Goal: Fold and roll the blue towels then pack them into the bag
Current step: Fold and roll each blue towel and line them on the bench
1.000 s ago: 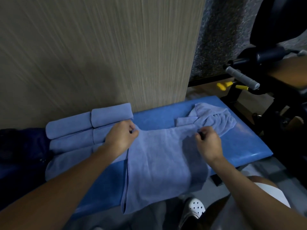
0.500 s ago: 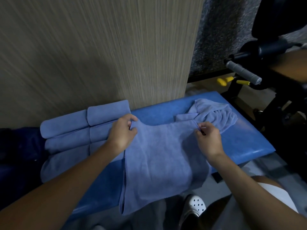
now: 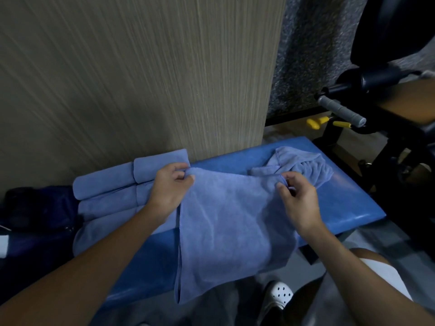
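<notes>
**Far hem pinched at both corners, towel lying toward the body**

Pinching the far hem of the blue towel (image 3: 226,227) at its two corners: left hand (image 3: 170,187) on the left corner, right hand (image 3: 299,201) on the right, well apart, fingers and thumbs curled on the cloth. Draped across the blue padded bench (image 3: 341,208), long axis running from the hands back toward the body, near end hanging over the front edge.

Likely next: drawing that hem nearer to fold or begin a roll, with both hands equally placed for it.

Just left of the left hand, rolled towels (image 3: 103,182) stacked against the wood panel (image 3: 141,78). Behind the right hand, one crumpled towel (image 3: 313,165).

At far left a dark shape, probably the bag (image 3: 40,208), too dim to make out and cut off by the frame.
</notes>
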